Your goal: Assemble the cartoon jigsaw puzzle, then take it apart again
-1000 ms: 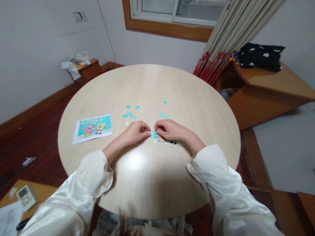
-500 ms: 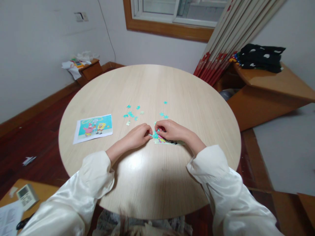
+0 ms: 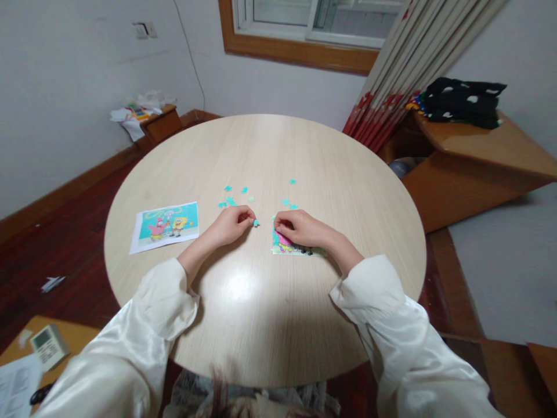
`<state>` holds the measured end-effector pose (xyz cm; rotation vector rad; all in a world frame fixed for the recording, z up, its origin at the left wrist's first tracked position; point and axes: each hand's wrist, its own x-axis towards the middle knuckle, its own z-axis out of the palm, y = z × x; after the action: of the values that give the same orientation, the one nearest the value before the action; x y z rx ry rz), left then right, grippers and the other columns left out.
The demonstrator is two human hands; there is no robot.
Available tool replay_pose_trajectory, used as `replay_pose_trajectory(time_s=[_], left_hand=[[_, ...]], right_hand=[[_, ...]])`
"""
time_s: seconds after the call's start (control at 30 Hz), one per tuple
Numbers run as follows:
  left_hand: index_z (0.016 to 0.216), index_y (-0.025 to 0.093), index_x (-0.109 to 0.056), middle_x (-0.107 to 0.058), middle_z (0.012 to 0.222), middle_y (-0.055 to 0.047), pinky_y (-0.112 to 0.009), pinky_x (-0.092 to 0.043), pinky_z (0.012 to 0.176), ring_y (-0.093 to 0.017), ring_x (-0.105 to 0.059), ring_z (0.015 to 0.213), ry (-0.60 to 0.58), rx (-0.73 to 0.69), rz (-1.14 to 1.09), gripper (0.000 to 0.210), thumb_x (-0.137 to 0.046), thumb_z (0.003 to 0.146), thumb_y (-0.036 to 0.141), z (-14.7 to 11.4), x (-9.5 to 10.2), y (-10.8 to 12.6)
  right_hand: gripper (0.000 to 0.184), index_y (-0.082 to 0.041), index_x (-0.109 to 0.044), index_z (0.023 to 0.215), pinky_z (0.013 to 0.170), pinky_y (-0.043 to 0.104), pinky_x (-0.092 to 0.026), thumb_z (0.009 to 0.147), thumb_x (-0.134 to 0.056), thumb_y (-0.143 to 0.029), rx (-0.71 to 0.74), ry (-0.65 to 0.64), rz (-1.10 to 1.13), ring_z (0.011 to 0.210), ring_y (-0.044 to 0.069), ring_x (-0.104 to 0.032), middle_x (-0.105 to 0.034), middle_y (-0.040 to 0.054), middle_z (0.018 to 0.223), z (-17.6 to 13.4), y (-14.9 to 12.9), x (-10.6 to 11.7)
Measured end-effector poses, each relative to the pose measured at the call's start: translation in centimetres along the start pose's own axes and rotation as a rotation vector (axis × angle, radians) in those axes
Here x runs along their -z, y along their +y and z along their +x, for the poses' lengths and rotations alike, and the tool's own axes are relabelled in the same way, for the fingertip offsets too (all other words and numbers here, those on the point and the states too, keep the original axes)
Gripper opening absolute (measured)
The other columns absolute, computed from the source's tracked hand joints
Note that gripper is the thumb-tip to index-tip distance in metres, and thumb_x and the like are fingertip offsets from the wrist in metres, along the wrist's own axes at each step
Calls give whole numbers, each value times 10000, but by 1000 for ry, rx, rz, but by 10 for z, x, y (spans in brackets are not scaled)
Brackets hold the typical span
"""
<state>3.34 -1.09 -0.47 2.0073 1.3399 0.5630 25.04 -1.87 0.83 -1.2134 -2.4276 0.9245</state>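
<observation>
Head view: the left hand (image 3: 230,223) rests on the round desk (image 3: 261,145) near its middle. Its grip is closed on one small blue puzzle piece (image 3: 256,222), held at the fingertips. The right hand (image 3: 300,228) lies flat on the half-made puzzle (image 3: 296,248), fingers curled and pressing down, holding nothing. More loose pieces (image 3: 235,196) lie just behind both hands. A cartoon picture sheet (image 3: 165,226) lies by the left edge of the desk.

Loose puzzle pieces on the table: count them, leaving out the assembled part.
About 8: four or five teal loose pieces beyond the left hand, two beyond the right hand, one farther back, one at the left fingertips. Hands may hide more.
</observation>
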Motion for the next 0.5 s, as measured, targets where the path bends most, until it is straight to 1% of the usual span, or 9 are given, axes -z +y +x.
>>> replay_pose_trajectory(time_s=[0.13, 0.33, 0.5], left_hand=[[784, 144, -643, -651, 714, -39, -267, -416, 652, -147, -565, 654, 37, 7, 102, 165, -482, 821, 144, 2, 1, -8], [785, 163, -644, -651, 776, -59, -286, -429, 694, -163, -574, 703, 81, -74, 236, 181, -470, 807, 119, 3, -3, -19], [798, 153, -640, -616, 793, -65, -303, -437, 734, -176, -566, 750, 67, -99, 279, 174, -474, 804, 99, 2, 0, -19]], right_hand=[[118, -165, -574, 810, 620, 249, -356, 814, -456, -163, -23, 125, 47, 613, 112, -460, -528, -13, 662, -2, 7, 7], [119, -167, -586, 800, 612, 272, -357, 804, -472, -200, -119, 217, 19, 623, 130, -470, -557, 12, 685, -13, 19, 27], [120, -170, -584, 794, 642, 298, -377, 801, -506, -261, -183, 476, 54, 653, 145, -485, -576, 31, 719, -29, 42, 34]])
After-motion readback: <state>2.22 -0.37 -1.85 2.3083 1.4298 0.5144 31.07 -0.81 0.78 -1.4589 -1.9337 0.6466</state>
